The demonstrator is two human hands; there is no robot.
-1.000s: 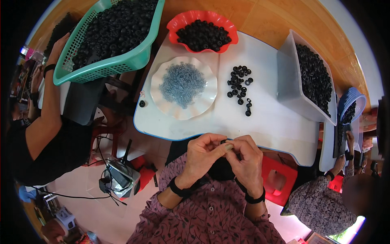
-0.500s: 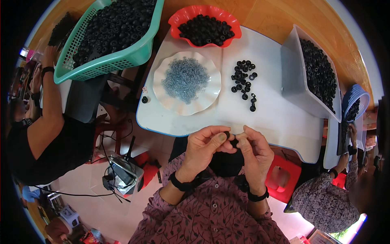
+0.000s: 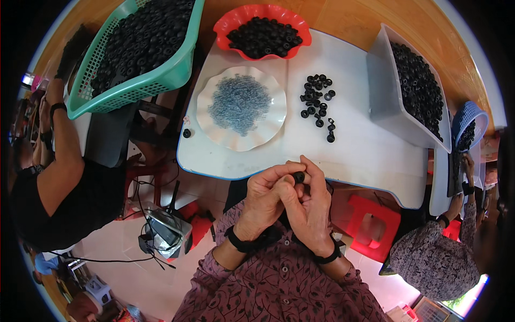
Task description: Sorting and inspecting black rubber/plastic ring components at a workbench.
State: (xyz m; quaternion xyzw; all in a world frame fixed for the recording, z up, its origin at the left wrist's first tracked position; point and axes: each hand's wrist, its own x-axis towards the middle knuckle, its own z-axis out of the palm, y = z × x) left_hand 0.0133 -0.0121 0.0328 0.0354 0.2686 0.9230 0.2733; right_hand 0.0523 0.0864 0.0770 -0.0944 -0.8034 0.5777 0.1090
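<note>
Over the near edge of the table, my two hands are drawn together around a small black ring-shaped part (image 3: 298, 176). My left hand (image 3: 265, 196) pinches it between thumb and fingers. Pressed against it from the other side is my right hand (image 3: 310, 209), its fingers closed; whatever they grip is hidden. Beyond my hands, several loose black ring-shaped parts (image 3: 323, 98) lie scattered on the white table. A white scalloped plate (image 3: 203, 115) to their left bears a heap of small clear pieces (image 3: 238, 104).
A red bowl (image 3: 221, 33) of black parts stands at the back, a green basket (image 3: 129, 96) of them at far left. On the right is a grey-white bin (image 3: 383, 88), similarly filled. One black part (image 3: 186, 133) sits by the table's left edge. People work on both sides.
My hands have closed in on each other, the right moving left and turning over the part. The black piece seen between the right fingers before is now hidden. The view has shifted slightly.
</note>
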